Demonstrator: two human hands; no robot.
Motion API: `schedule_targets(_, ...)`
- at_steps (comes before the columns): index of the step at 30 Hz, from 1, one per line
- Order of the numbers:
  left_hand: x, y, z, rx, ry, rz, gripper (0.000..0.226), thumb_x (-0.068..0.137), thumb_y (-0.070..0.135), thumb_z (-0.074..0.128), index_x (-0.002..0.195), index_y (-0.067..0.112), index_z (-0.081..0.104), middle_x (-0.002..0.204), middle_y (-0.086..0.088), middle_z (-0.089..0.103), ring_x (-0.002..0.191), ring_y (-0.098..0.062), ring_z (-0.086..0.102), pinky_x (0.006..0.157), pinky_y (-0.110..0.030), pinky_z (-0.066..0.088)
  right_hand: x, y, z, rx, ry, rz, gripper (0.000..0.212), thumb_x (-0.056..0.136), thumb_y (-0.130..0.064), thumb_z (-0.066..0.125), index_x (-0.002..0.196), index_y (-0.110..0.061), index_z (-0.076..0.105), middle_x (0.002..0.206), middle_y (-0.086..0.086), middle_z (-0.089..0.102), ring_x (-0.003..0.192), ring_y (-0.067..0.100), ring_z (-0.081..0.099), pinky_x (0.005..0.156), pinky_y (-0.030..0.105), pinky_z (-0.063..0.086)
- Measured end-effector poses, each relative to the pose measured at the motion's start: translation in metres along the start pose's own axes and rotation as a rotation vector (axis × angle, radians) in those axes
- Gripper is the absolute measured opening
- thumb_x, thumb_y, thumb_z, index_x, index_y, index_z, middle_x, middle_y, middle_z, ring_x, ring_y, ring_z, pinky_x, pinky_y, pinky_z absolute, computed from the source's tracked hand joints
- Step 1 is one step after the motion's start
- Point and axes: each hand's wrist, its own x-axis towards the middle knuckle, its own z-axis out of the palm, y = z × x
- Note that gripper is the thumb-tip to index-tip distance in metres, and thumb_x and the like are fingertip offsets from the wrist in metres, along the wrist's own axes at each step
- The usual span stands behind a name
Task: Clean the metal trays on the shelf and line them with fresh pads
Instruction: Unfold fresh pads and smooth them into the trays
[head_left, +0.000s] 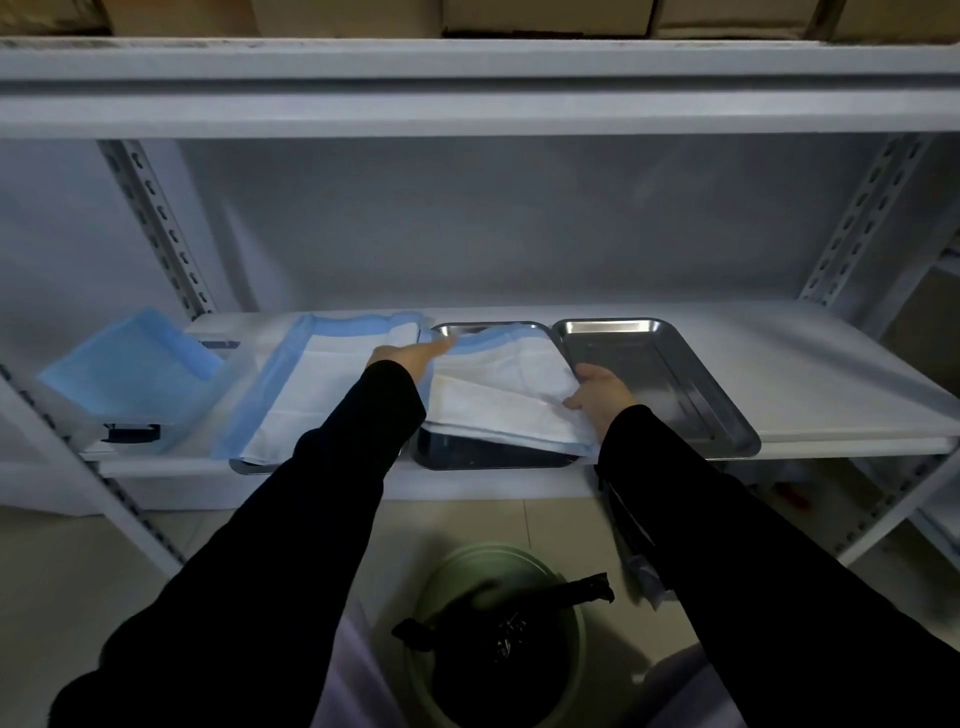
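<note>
Three metal trays sit side by side on the shelf (831, 374), all with their long axis running front to back: left tray (249, 467), middle tray (493, 457), right tray (649, 374). Two pads are laid out. The first pad (322, 384) covers the left tray, while the second pad (509, 395) lies lengthwise over the middle one, its near end raised off the steel. The right tray is bare. Both black-sleeved arms stretch forward; the left hand (408, 356) reaches deep, fingers straight, touching the second pad's far corner, and the right hand (605, 392) pinches its right edge
</note>
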Motion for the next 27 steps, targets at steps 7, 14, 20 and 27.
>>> schedule_targets(7, -0.003, -0.015, 0.01, 0.452, -0.003, 0.295, 0.063, 0.085, 0.007, 0.066, 0.14, 0.013, 0.036, 0.138, -0.014, 0.047, 0.124, -0.029, 0.048, 0.1, -0.029, 0.038, -0.003, 0.001, 0.004, -0.08, -0.036, -0.073, 0.043, 0.093, 0.009, 0.04, 0.133, -0.003, 0.051, 0.139, 0.018, 0.049, 0.099, 0.015, 0.042, 0.094, 0.028, 0.043)
schedule_targets(14, 0.006, -0.017, 0.018, 0.5, 0.182, 0.472, 0.034, 0.098, 0.005, 0.042, 0.124, 0.017, 0.059, 0.135, -0.008, 0.054, 0.119, -0.024, 0.054, 0.092, -0.02, 0.041, -0.002, 0.003, 0.012, -0.047, 0.034, -0.146, 0.049, 0.093, 0.003, 0.043, 0.138, -0.017, 0.049, 0.142, 0.004, 0.048, 0.105, 0.019, 0.055, 0.084, 0.018, 0.042)
schedule_targets(20, 0.013, -0.029, 0.015, 0.876, -0.079, 0.308, 0.079, 0.088, 0.029, 0.058, 0.152, 0.019, 0.012, 0.155, -0.002, 0.025, 0.137, -0.022, 0.036, 0.109, -0.03, 0.033, 0.003, 0.0, 0.016, -0.191, -0.083, -0.023, 0.06, 0.092, 0.008, 0.035, 0.148, -0.014, 0.031, 0.153, 0.003, 0.031, 0.133, 0.023, 0.041, 0.093, 0.021, 0.037)
schedule_targets(27, 0.015, -0.035, 0.018, 1.174, -0.089, 0.215, 0.076, 0.092, 0.017, 0.043, 0.152, 0.019, -0.004, 0.16, -0.001, 0.0, 0.138, -0.027, 0.034, 0.11, -0.036, 0.037, 0.008, 0.0, 0.024, -0.47, -0.071, -0.012, 0.056, 0.095, 0.002, 0.035, 0.149, -0.012, 0.027, 0.157, 0.006, 0.022, 0.142, 0.025, 0.027, 0.111, 0.026, 0.027)
